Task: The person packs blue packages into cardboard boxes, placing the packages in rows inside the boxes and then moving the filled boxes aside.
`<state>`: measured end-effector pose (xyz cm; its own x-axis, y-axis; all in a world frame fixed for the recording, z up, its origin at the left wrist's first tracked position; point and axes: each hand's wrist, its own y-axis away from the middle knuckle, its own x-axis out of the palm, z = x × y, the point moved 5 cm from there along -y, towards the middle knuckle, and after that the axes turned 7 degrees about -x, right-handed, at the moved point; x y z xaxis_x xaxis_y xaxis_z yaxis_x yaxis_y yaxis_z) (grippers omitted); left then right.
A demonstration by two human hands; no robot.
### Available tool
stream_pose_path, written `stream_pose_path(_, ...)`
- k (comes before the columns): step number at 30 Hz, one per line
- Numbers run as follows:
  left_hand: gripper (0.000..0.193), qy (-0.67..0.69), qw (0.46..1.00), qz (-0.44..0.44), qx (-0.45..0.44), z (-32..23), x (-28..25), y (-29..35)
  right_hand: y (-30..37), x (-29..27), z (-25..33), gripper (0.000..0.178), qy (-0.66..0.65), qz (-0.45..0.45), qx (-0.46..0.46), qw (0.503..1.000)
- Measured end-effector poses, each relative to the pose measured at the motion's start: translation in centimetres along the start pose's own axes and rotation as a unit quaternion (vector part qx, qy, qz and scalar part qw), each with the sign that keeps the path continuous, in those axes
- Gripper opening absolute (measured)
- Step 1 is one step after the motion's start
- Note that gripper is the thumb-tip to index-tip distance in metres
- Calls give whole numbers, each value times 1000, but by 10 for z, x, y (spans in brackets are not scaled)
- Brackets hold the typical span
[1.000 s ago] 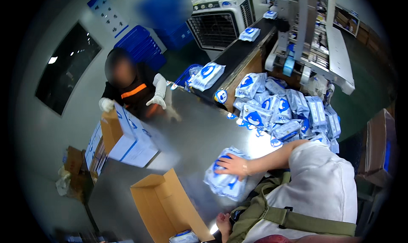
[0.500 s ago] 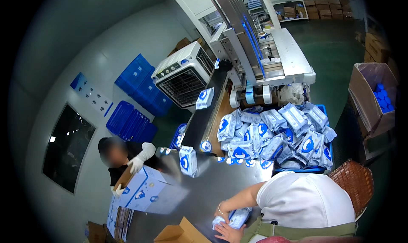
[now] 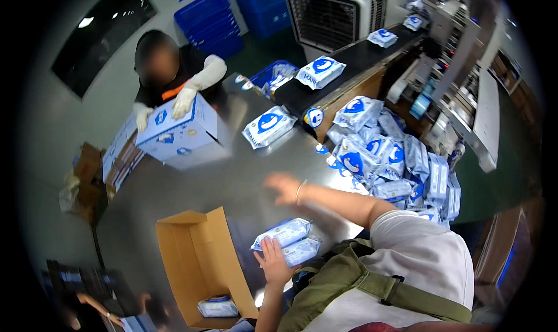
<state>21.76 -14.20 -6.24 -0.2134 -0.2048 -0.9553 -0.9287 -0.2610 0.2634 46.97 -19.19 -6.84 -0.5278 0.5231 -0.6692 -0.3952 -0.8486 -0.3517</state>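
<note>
Single head view, steeply down over table

The long grey metal table looks smooth and brushed, with a dull sheen. Near its left end, the open brown cardboard box is matt and rough. The white and blue soft plastic packs on the table are glossy and crinkled. At the far left, the white and blue printed carton looks smooth.
</note>
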Motion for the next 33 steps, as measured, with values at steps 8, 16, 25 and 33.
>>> stream_pose_path(8,118,9,1000,-15,-9,8,11,-3,-81,-250,-150,92,504,8,194,842)
stream_pose_path(16,87,88,995,-46,-28,7,6,-6,-188,-178,-177,68,442,142,121,877)
stream_pose_path(25,91,29,999,-39,-2,12,12,-7,-142,-86,-114,61,310,165,152,924)
stream_pose_path(33,87,6,998,-44,51,12,7,-14,0,-10,-4,71,333,-14,38,942)
